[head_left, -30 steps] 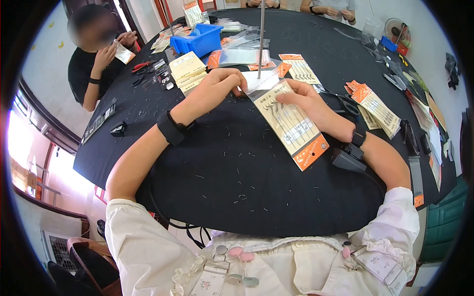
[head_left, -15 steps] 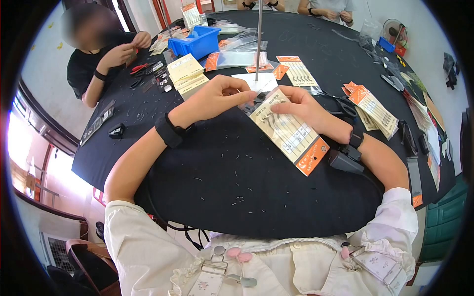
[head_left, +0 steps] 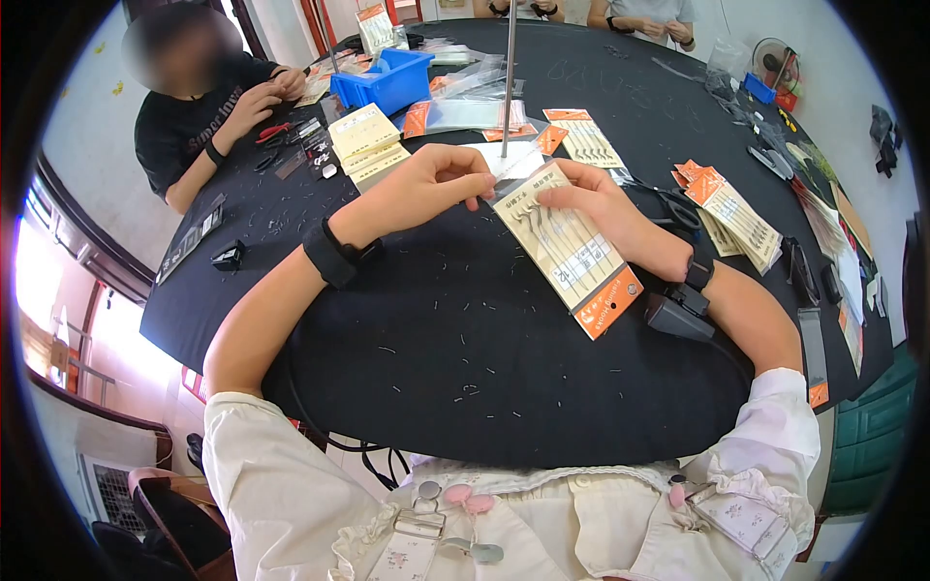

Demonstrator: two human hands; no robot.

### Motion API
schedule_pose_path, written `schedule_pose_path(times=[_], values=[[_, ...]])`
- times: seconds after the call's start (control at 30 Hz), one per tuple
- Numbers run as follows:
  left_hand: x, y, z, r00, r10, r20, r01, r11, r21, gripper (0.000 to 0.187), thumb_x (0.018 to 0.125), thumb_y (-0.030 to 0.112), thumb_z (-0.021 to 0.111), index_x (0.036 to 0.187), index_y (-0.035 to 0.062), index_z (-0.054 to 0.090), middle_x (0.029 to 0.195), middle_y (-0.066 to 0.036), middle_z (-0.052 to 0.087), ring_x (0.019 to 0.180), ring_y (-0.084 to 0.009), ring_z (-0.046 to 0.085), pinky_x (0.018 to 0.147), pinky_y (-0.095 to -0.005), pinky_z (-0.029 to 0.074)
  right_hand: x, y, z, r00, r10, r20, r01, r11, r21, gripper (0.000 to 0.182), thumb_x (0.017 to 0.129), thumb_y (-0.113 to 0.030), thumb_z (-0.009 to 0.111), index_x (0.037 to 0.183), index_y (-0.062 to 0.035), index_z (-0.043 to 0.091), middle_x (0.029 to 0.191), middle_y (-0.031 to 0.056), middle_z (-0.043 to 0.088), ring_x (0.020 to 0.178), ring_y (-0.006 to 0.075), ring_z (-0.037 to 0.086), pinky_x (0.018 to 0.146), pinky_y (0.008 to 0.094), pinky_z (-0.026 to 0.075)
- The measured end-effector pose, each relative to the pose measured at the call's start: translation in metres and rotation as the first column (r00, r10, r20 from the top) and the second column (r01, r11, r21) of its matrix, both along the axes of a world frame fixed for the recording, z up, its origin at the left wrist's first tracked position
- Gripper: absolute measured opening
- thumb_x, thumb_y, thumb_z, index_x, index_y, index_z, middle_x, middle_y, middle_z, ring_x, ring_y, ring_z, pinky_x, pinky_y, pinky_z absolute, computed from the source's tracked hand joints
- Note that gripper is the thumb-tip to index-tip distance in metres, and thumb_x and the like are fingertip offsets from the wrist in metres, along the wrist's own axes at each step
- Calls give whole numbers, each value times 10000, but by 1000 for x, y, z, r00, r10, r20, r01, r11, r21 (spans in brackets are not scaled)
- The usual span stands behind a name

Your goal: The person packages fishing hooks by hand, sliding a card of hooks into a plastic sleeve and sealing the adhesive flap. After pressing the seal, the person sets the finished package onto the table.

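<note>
A fishing hook packet (head_left: 567, 247) hangs tilted over the table, its orange "Fishing Hooks" end toward me and a row of hooks near its upper end. My right hand (head_left: 605, 213) grips it by the upper right edge, thumb across the front. Close to the packet's upper left corner is my left hand (head_left: 441, 184), fingers pinched together. What lies between those fingertips is too small to make out. Just behind both hands, a white base (head_left: 513, 157) carries an upright metal rod (head_left: 509, 87).
Scissors (head_left: 678, 208) and stacked hook packets (head_left: 731, 218) lie to the right. Left of the rod are a pile of cream cards (head_left: 368, 145) and a blue bin (head_left: 383, 85). Small pale clippings dot the black table (head_left: 407, 416). A co-worker (head_left: 208, 107) sits at far left.
The packet's orange end has risen slightly and the packet faces me a little more. My left fingertips have shifted slightly left at its corner. The co-worker at left has straightened and moved their hands.
</note>
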State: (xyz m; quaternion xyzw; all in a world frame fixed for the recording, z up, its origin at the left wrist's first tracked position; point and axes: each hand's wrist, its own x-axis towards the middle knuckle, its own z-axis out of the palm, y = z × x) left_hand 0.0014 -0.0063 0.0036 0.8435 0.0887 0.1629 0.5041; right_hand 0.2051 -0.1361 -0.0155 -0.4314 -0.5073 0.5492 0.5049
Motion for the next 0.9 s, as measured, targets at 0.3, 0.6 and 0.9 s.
schedule_pose_path(times=[0.3,0.6,0.9], values=[[-1,1,1,999,-27,24,28,999,-34,104,866,68,493,852,-2,570,858,-45,580,788,-100,531,729,-234,446,0,0,1,1000,-13,-6,13,1000,-8,338,828,-100,605,1136,17,529,977,90,643,758,102,649,644,211,522],[-1,1,2,1000,-23,14,23,999,-25,116,849,47,462,850,-2,566,860,-48,580,765,-102,538,714,-230,442,1,1,0,1000,-13,-13,13,1000,-10,341,827,-103,605,1134,21,522,961,91,642,748,99,649,631,207,525],[-2,-3,8,996,92,-21,-92,996,4,200,863,114,450,830,-15,599,805,-46,606,702,-100,551,674,-223,446,0,1,0,1000,-6,-17,6,1000,-4,328,830,-99,600,1124,24,526,965,89,642,744,98,648,627,210,524]])
